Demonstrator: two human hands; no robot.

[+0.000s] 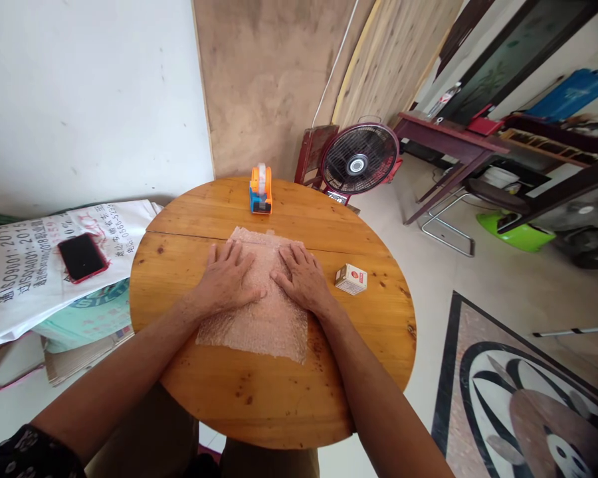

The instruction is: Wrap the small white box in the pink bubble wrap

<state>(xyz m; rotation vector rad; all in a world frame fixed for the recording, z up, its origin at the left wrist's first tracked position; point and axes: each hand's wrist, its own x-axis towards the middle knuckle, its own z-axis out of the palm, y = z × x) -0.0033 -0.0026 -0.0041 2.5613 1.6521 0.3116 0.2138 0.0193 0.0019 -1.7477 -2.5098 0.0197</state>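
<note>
A sheet of clear bubble wrap [259,332] lies flat on the round wooden table [219,405]. My left hand [229,275] rests palm down on its left part, fingers spread. On the right part of the sheet lies my right hand [301,275], also flat with the fingers apart. Neither hand grips anything. To the right of my right hand stands a small white and brown box [351,279]. Beyond the sheet, near the table's far edge, is an orange and blue tape dispenser [261,189] with a roll of clear tape.
At the left, a phone [82,257] lies on a white printed sack [20,272]. Behind the table on the right stands a fan [359,159]. A dark red desk [448,136] and a stool [496,194] are farther right.
</note>
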